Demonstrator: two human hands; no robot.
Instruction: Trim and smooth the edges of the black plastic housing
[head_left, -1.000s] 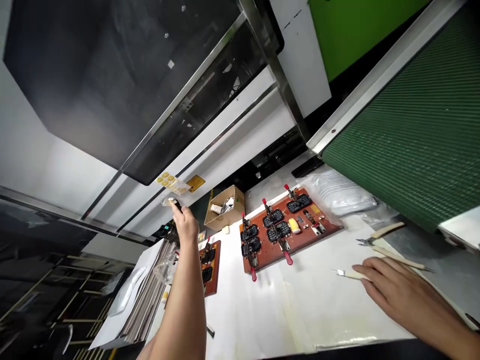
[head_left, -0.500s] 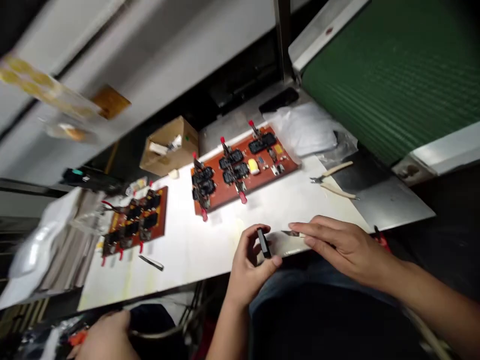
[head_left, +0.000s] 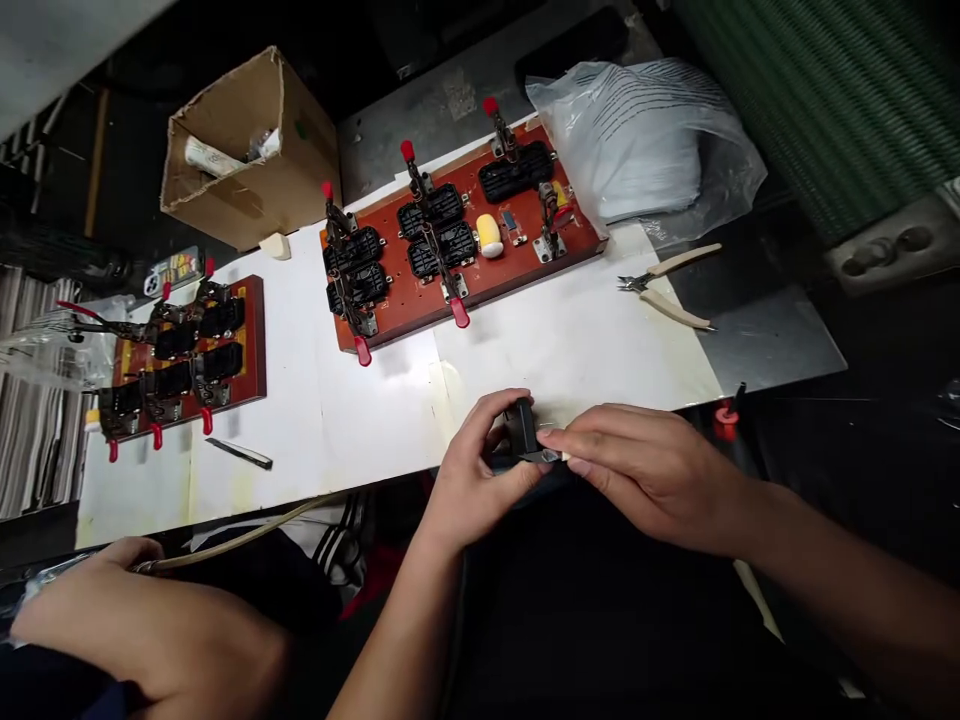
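Note:
My left hand [head_left: 480,470] pinches a small black plastic part [head_left: 523,428] just above the near edge of the white table [head_left: 585,340]. My right hand [head_left: 652,470] meets it from the right, its fingers closed on a small knife [head_left: 553,456] whose metal tip touches the lower side of the part. Most of the knife is hidden under my fingers. Both hands sit close together in front of a red-brown clamp board [head_left: 397,320] that carries several black parts under red-handled toggle clamps.
A second clamp board [head_left: 255,330] lies at the left, with a loose blade [head_left: 240,453] before it. Behind are a cardboard box [head_left: 262,190] and a plastic bag [head_left: 637,140]. Pliers [head_left: 667,285] lie at the right. Another person's arm [head_left: 150,620] crosses the lower left.
My left hand came back from the sticker sheet on the machine with the black part and lowered to the table edge. My right hand picked up the knife and joined it. The view tilted down.

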